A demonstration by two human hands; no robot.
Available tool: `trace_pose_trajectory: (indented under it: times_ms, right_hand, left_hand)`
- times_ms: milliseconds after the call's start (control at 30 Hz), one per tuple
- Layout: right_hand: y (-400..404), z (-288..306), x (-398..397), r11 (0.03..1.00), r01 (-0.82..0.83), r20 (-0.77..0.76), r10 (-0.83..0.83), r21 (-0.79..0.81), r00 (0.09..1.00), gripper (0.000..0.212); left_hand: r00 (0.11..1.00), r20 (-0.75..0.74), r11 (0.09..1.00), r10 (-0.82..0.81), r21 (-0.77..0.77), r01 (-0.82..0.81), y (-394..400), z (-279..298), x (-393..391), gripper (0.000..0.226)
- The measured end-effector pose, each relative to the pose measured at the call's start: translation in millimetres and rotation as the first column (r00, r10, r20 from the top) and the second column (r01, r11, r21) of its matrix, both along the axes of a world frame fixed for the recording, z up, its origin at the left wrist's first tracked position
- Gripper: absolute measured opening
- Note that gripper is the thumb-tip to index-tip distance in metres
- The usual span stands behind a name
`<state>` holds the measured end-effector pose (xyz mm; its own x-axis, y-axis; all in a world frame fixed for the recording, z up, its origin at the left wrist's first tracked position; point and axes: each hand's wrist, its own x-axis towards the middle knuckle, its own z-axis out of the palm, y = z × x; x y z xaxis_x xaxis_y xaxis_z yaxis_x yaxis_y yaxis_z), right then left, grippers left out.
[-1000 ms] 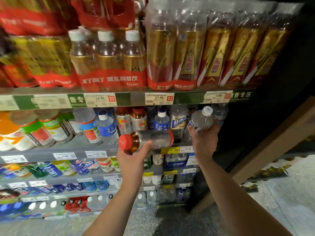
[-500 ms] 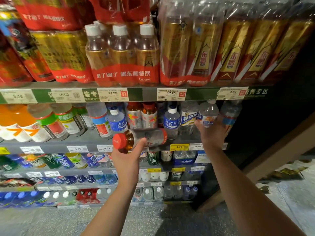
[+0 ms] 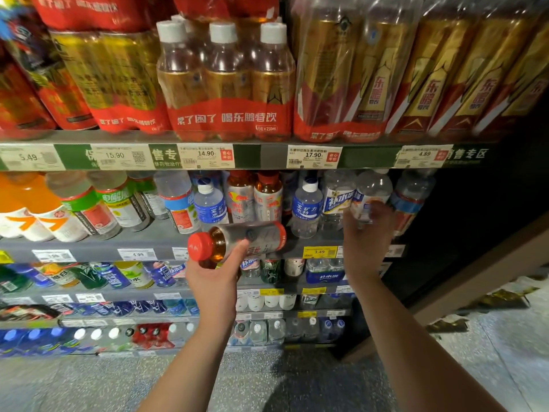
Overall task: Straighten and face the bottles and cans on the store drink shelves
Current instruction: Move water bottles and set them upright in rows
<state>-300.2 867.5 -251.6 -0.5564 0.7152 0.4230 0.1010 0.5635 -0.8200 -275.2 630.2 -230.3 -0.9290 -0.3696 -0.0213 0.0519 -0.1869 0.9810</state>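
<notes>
Head view, left fingers (image 3: 237, 248) gripping sideways amber bottle (image 3: 237, 240), right fingers (image 3: 377, 211) curled round clear bottle (image 3: 371, 194)

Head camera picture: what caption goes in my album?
Left hand holds red-capped bottle sideways; right hand grips clear bottle on shelf.

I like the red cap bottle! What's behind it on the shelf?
Behind the red-capped bottle, held sideways by the left hand, stand two more amber bottles and a small blue-label bottle. Their bases are covered.

L hand (image 3: 212, 276) holds bottle (image 3: 237, 240) sideways in front of mid shelf (image 3: 148, 242); R hand (image 3: 367, 233) on bottle row's right end; multipacks (image 3: 228, 84) on shelf above.
</notes>
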Motion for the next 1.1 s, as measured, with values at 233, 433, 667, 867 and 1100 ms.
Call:
trace_pose_trajectory:
  times_ms: [233, 433, 667, 867, 1100]
  right_hand:
    - [-62.4, 7.4, -40.1, 0.993, -0.115, 0.179, 0.109, 0.026, 0.978, 0.077]
    - [-87.8, -3.5, -57.7, 0.997, 0.055, 0.192, -0.065, 0.057, 0.979, 0.087]
    - [-102.1, -4.6, -49.9, 0.996, 0.093, 0.18, -0.094, 0.015, 0.979, 0.083]
    - [-102.2, -4.3, -32.2, 0.982, 0.045, 0.119, -0.023, -0.183, 0.993, 0.079]
    - [-93.7, 32.4, 1.6, 0.939, -0.029, -0.16, -0.027, -0.342, 0.987, 0.073]
  left_hand:
    - [0.999, 0.003, 0.999, -0.042, 0.019, 0.042, -23.1, -4.5, -10.7, 0.044]
    - [0.995, 0.001, 0.995, -0.099, -0.002, 0.099, -50.6, -8.5, -16.6, 0.05]
    - [0.986, 0.017, 0.984, -0.165, 0.074, 0.164, -76.4, -13.6, -27.5, 0.04]
    - [0.984, -0.013, 0.983, -0.18, 0.037, 0.18, -68.7, -7.3, -35.1, 0.03]
    - [0.984, -0.032, 0.984, -0.173, -0.039, 0.172, -31.4, -0.7, -33.4, 0.039]
